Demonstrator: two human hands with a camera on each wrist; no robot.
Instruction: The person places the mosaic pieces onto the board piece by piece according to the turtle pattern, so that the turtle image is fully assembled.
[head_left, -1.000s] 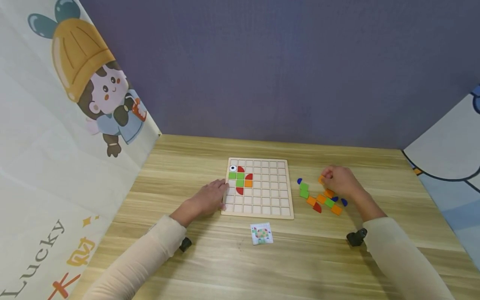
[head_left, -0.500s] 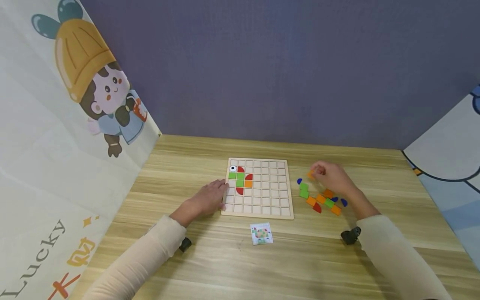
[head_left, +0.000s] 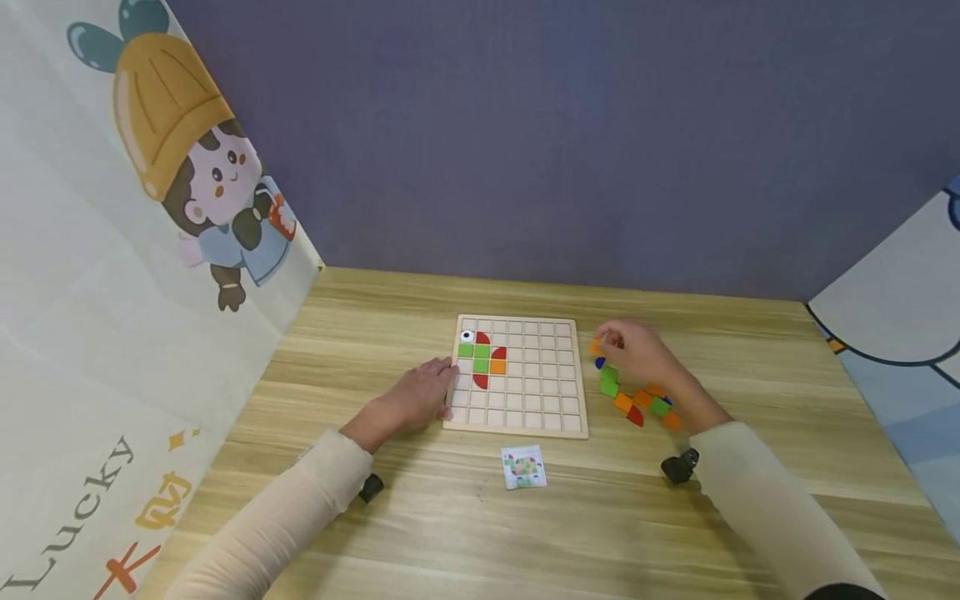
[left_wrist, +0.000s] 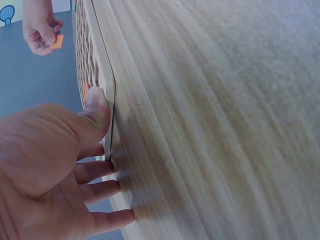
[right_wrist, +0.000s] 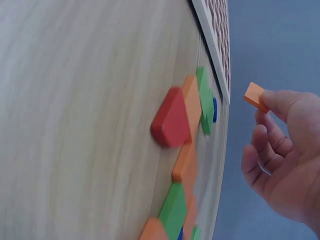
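The right hand [head_left: 633, 350] pinches an orange square [head_left: 596, 347] between thumb and fingertips, its grip closed down to the thickness of the piece; the square is raised clear of the worktop [head_left: 600, 517], just right of the board [head_left: 540, 375] and towards its far end (the right wrist view shows it tilted, the other fingers curled below). The left hand [head_left: 420, 393] lies at the board's left edge, its grip loose, with fingers fairly straight and spread; the thumb touches the frame, and some fingertips reach down to the worktop.

On the board, pieces fill cells towards the far left: a white eye disc [head_left: 467, 337] beside a red quarter-round [head_left: 483, 338]; nearer, two green squares with a second red quarter-round [head_left: 498, 354] to their right; next, a green square [head_left: 481, 366] beside an orange one; nearest, a third red quarter-round [head_left: 480, 382].

Right of the board lie loose pieces [head_left: 642, 398] in orange, green, red and blue, many touching one another; the hand and forearm partly hide some. A small printed card [head_left: 524, 467] lies just on the near side of the board; both arms wear pale sleeves [head_left: 772, 500], with a black device [head_left: 680, 466] at the right wrist.
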